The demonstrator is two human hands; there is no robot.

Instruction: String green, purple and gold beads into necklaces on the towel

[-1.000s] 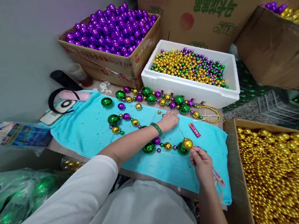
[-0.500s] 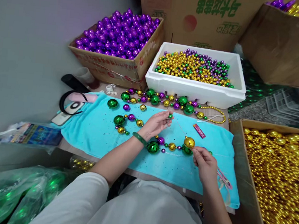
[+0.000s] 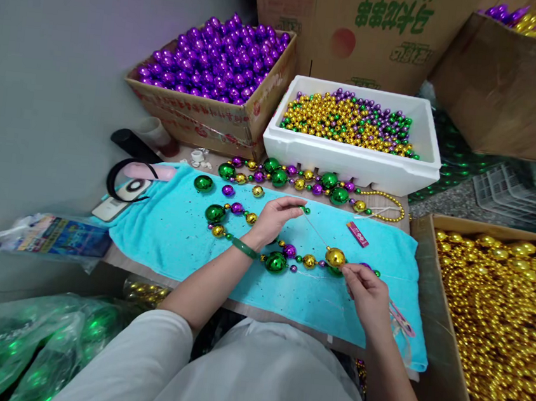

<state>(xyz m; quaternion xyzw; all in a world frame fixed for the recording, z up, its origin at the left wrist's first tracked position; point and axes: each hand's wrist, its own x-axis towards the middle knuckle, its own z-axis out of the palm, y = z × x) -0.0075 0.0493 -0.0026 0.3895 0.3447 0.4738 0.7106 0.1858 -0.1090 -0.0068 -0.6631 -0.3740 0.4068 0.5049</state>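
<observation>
Between my two hands runs a thin string (image 3: 316, 230), stretched at a slant. My left hand (image 3: 281, 218), with a green bangle on the wrist, pinches its upper end at a small green bead (image 3: 306, 210). At the other end, a large gold bead (image 3: 335, 257) is held by the fingertips of my right hand (image 3: 366, 292). Under and between my hands, a strand of green, purple and gold beads (image 3: 309, 261) lies on the turquoise towel (image 3: 173, 235). Loose green (image 3: 203, 183), purple (image 3: 227, 190) and gold beads (image 3: 258, 191) rest towards the back left.
A finished-looking bead strand (image 3: 279, 177) lies along the back. Behind it stand a white foam box (image 3: 349, 161) of small beads and a carton (image 3: 195, 116) of purple beads. A carton (image 3: 448, 347) of gold beads is at right; pink-handled scissors (image 3: 402, 319) lie beside my right wrist.
The large gold bead and my right fingertips have shifted slightly left. My left hand keeps its pinch at the green bead, and the string between them stays stretched.
</observation>
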